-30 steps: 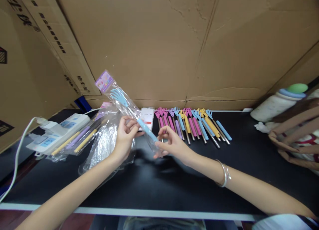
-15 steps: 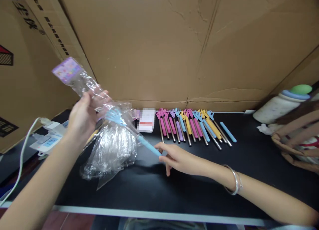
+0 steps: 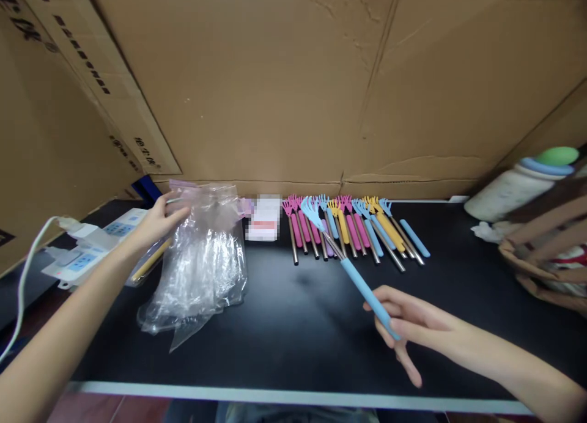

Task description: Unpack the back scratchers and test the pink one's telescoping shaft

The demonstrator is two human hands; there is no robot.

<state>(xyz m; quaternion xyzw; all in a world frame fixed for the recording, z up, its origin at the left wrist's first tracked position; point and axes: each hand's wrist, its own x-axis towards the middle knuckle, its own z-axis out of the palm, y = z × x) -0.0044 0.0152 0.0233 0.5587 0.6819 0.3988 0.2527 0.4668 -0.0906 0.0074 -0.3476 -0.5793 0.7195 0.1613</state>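
Observation:
My right hand [image 3: 403, 328] grips the light-blue handle of a telescopic back scratcher [image 3: 362, 285]. Its claw head points up and left, above the row of other back scratchers [image 3: 353, 227], which lie side by side in pink, purple, blue and yellow. At the left, my left hand [image 3: 162, 218] has its thumb and fingers closed at the upper left edge of a clear plastic bag [image 3: 202, 227] with a purple header, over a pile of such bags; some fingertips are hidden. A yellow-handled item in clear wrap [image 3: 153, 261] lies beneath that forearm.
A white power strip [image 3: 92, 252] with a plugged-in cable is on the far left. Behind the bags sits a blurred white card [image 3: 265, 218]. At right are a white bottle [image 3: 511, 191], crumpled tissue [image 3: 488, 231] and a brown bag [image 3: 536, 252]. Cardboard walls [image 3: 275, 93] enclose the black table.
My right hand has drawn the blue back scratcher right, away from the bag. My left hand has come down with the bag onto the pile.

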